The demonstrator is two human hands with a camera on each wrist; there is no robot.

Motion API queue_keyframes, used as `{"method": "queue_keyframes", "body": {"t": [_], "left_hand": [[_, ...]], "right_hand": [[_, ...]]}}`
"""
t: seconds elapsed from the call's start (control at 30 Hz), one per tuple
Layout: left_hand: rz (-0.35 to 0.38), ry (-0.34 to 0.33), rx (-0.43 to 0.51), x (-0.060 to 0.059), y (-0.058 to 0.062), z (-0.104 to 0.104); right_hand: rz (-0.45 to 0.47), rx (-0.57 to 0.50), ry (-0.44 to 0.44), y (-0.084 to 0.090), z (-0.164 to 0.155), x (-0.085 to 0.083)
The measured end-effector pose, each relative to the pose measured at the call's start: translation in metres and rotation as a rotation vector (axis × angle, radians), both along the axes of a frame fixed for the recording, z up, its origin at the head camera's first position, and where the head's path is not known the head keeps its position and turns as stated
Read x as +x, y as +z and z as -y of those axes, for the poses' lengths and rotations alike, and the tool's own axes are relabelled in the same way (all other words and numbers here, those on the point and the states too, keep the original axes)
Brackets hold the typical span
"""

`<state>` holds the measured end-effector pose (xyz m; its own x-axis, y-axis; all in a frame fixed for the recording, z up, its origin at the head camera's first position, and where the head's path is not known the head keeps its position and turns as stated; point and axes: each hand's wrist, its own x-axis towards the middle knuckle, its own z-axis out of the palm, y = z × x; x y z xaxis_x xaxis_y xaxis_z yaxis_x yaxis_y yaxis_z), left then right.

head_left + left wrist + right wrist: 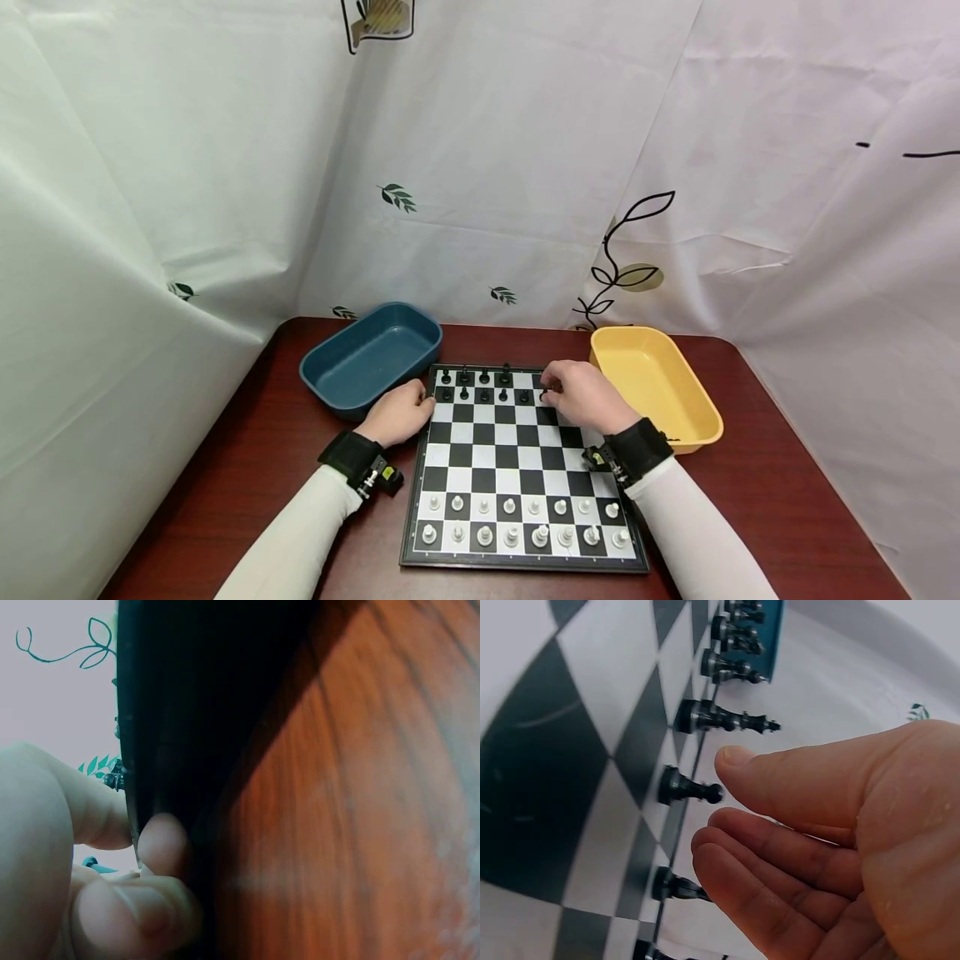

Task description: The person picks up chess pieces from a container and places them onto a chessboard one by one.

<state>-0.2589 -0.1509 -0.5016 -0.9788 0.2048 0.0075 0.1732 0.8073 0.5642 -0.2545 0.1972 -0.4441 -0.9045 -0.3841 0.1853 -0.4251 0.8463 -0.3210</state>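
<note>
Right hand (585, 398) hovers fingers loosely spread, holding nothing, by a black pawn (688, 788) on the chessboard's (517, 467) far rows; left hand (399, 412) pinches the board edge, so pinch the pawn's stem, lift straight up, avoid neighbours.

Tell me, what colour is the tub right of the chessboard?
Yellow tub; head view shows it best.

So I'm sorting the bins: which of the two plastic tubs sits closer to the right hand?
The yellow rectangular plastic tub, just right of the chessboard beside the right hand. The blue tub lies across the board, by the left hand.
</note>
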Motion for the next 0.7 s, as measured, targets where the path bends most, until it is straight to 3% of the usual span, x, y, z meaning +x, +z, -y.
{"method": "queue_keyframes", "body": {"t": [0.27, 0.7], "left_hand": [[0.009, 0.006, 0.006, 0.002, 0.002, -0.001], [0.008, 0.007, 0.004, 0.001, 0.001, -0.001]], "right_hand": [[-0.063, -0.006, 0.018, 0.01, -0.007, 0.002], [-0.091, -0.068, -0.071, 0.034, -0.042, 0.006]]}}
